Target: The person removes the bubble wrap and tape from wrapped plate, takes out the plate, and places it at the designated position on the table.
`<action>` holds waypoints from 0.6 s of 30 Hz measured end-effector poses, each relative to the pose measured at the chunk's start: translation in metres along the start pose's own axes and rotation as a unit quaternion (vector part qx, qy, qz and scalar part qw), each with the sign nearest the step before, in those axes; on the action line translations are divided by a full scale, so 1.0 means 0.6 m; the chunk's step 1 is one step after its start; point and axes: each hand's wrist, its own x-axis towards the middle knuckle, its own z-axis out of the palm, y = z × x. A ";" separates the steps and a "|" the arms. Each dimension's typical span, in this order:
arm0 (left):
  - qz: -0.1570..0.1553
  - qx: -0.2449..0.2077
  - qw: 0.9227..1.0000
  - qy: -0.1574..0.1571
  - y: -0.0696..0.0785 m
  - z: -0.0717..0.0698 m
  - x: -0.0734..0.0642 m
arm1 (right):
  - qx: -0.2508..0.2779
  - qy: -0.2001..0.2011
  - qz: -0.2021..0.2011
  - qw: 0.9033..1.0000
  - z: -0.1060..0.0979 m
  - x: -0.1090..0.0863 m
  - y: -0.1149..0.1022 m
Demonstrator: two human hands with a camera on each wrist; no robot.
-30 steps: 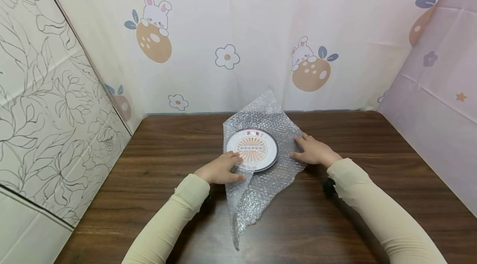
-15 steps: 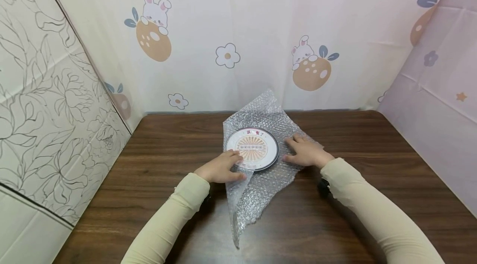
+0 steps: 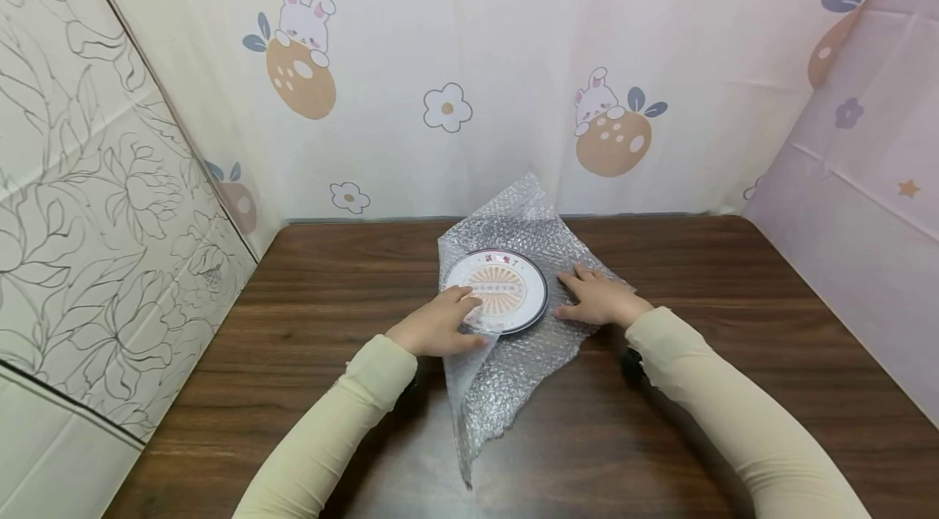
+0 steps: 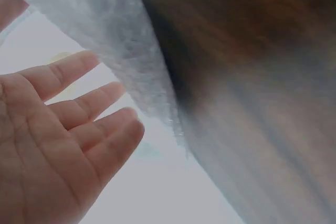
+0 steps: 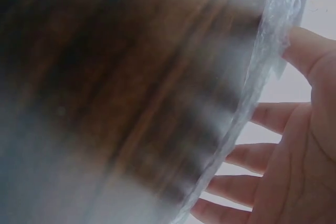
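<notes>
A round white plate (image 3: 506,303) with a dark rim, an orange sunburst and red characters lies face up on a sheet of bubble wrap (image 3: 524,372). My left hand (image 3: 440,325) rests over the plate's near left edge and a folded flap of the wrap, fingers extended. To the right of the plate, my right hand (image 3: 597,296) lies on the wrap with its fingers spread. In the left wrist view, straight fingers of the left hand (image 4: 58,129) reach the edge of the wrap (image 4: 121,40). The right wrist view has the right hand's fingertips (image 5: 302,51) against the wrap (image 5: 252,93).
Everything lies on a dark brown wooden table (image 3: 330,283). Behind it hangs a pale curtain (image 3: 506,38) printed with rabbits and flowers, and the wrap's far corner leans up against it. A white panel with line-drawn flowers (image 3: 95,201) stands at the left.
My right hand has slid left over the bubble wrap toward the plate, and the wrap's right corner now shows beyond it. My left hand has stayed nearly in place on the plate's edge.
</notes>
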 end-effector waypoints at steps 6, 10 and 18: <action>0.016 0.052 0.998 0.040 0.024 -0.011 0.008 | -0.007 -0.005 0.006 1.000 -0.003 0.000 -0.005; 0.031 0.067 0.995 0.063 0.038 -0.014 0.017 | -0.009 -0.004 0.006 1.000 -0.003 0.001 -0.006; 0.032 0.103 0.994 0.022 0.059 -0.001 0.044 | -0.007 -0.001 0.004 1.000 0.001 0.002 -0.003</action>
